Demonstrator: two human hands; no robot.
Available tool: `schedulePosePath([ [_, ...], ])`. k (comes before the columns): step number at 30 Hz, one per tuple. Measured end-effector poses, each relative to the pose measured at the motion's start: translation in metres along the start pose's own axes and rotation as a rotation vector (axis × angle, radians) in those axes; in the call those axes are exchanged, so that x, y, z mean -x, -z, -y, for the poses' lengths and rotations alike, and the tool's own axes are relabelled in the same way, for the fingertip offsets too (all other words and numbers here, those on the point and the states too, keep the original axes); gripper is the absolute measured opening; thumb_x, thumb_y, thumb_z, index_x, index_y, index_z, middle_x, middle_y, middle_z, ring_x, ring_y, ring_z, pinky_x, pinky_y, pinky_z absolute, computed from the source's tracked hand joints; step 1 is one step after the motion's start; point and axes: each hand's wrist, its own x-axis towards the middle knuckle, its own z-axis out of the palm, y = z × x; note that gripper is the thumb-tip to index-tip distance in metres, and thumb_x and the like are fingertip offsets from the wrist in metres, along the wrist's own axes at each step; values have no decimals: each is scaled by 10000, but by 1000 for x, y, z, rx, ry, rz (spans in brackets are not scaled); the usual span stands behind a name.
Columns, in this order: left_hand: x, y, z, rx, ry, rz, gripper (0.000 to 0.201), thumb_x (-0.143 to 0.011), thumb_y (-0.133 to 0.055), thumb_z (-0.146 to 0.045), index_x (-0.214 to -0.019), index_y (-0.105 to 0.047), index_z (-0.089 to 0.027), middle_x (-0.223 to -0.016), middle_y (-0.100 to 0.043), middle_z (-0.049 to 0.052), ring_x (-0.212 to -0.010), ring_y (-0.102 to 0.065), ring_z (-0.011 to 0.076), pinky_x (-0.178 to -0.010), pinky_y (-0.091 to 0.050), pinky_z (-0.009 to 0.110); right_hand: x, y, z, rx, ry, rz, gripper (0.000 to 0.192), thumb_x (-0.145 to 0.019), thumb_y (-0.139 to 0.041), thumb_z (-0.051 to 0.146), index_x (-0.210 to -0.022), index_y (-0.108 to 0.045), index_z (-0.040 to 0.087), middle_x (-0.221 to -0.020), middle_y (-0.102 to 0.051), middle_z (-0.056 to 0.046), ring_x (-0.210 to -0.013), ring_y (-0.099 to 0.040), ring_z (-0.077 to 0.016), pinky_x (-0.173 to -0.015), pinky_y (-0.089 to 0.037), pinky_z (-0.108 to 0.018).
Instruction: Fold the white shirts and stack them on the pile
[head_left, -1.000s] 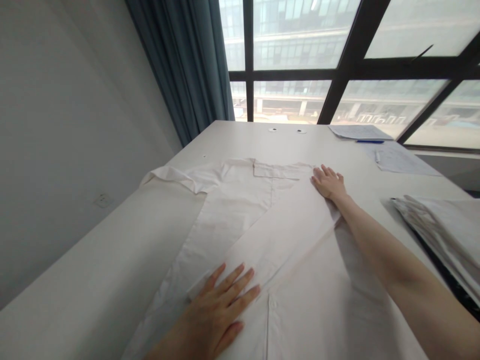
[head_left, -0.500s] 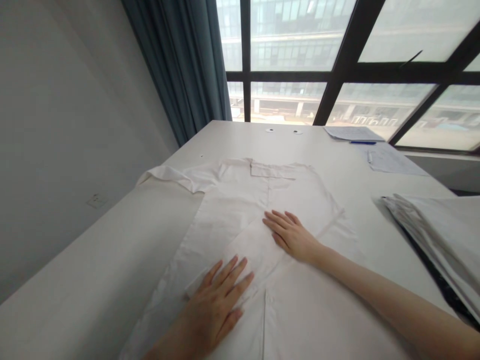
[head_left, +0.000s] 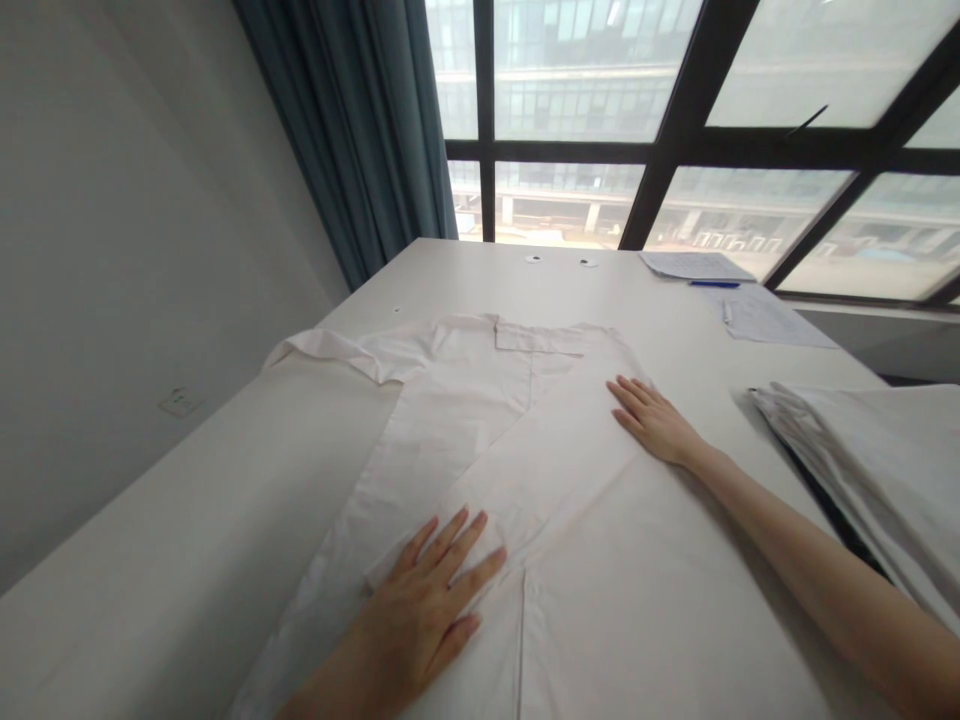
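Partly, the white shirt [head_left: 480, 440] runs off the bottom edge, so its hem is cut off, and both forearms leave the picture low down. The left hand [head_left: 424, 610] lies flat with fingers spread, its grip open and pressing on the cuff end of the folded-over sleeve [head_left: 525, 470]; the cuff itself is hidden under the palm. Further from the left hand and to its left, the other sleeve [head_left: 337, 350] lies spread out toward the desk edge. Beyond both hands the collar [head_left: 536, 338] lies flat at the far end of the shirt. The right hand [head_left: 652, 420] is also open and flat, palm down on the shoulder end of the folded sleeve, holding nothing. To the right of it a stack of folded pale cloth [head_left: 862, 460] sits near the desk edge, cut off by the frame. Beyond the right hand lie loose papers [head_left: 757, 320] and a blue pen [head_left: 714, 284]; their print is too small to read. The desk [head_left: 187, 520] is white and smooth. A grey wall stands left, a dark blue curtain [head_left: 360, 130] beside a black-framed window [head_left: 675, 150].
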Motion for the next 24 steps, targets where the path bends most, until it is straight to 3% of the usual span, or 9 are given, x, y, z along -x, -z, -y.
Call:
schedulePosePath([
  [4, 1, 0, 0, 22, 10, 12, 594, -959, -458, -252, -1508, -249, -337, -1579, -273, -5, -1446, -254, 214, -1155, -296, 422, -1, 1, -1, 2, -28, -26, 597, -975, -248, 468, -1492, -337, 183, -1561, -309, -93, -1437, -263, -229, -1162, -247, -416],
  [9, -2, -6, 4, 84, 131, -68, 538, -972, -369, -151, -1495, -297, -257, -1460, -484, 5, -1378, -385, 139, -1168, -284, 383, 3, 8, 13, 0, -64, -92, 517, -971, -269, 368, -1423, -440, 183, -1492, -427, -132, -1386, -364, -276, -1137, -232, -540],
  [13, -2, -16, 7, 5, 222, -165, 507, -946, -355, -113, -1446, -387, -190, -1440, -505, 55, -1354, -424, 164, -1146, -308, 397, 10, 18, 67, -52, 56, -95, 502, -930, -282, 197, -1393, -474, 178, -1453, -483, -112, -1360, -410, -204, -1149, -260, -465],
  [17, 1, -21, 10, -115, 223, -183, 554, -959, -413, -255, -1490, -306, -135, -1505, -413, 95, -1408, -340, 211, -1152, -275, 388, 25, 26, 154, -331, 440, 36, 523, -904, -363, 158, -1419, -445, 196, -1481, -453, -70, -1378, -376, -160, -1165, -258, -413],
  [19, 2, -21, 11, -154, 203, -165, 580, -965, -413, -297, -1507, -274, -142, -1525, -379, 91, -1424, -308, 216, -1165, -237, 379, 32, 26, 187, -395, 546, 97, 508, -916, -390, 181, -1420, -452, 204, -1491, -439, -70, -1392, -356, -182, -1164, -261, -427],
  [21, 3, -20, 11, -176, 188, -155, 587, -967, -410, -305, -1512, -265, -143, -1538, -353, 88, -1434, -286, 216, -1175, -202, 372, 35, 25, 204, -387, 571, 117, 498, -943, -386, 220, -1438, -434, 197, -1510, -408, -82, -1413, -317, -212, -1164, -248, -454],
  [24, 3, -18, 11, -185, 178, -157, 592, -964, -415, -294, -1512, -262, -129, -1548, -332, 94, -1444, -261, 215, -1179, -178, 364, 33, 21, 201, -340, 569, 126, 505, -974, -368, 284, -1472, -386, 206, -1543, -344, -81, -1434, -267, -229, -1166, -222, -475],
])
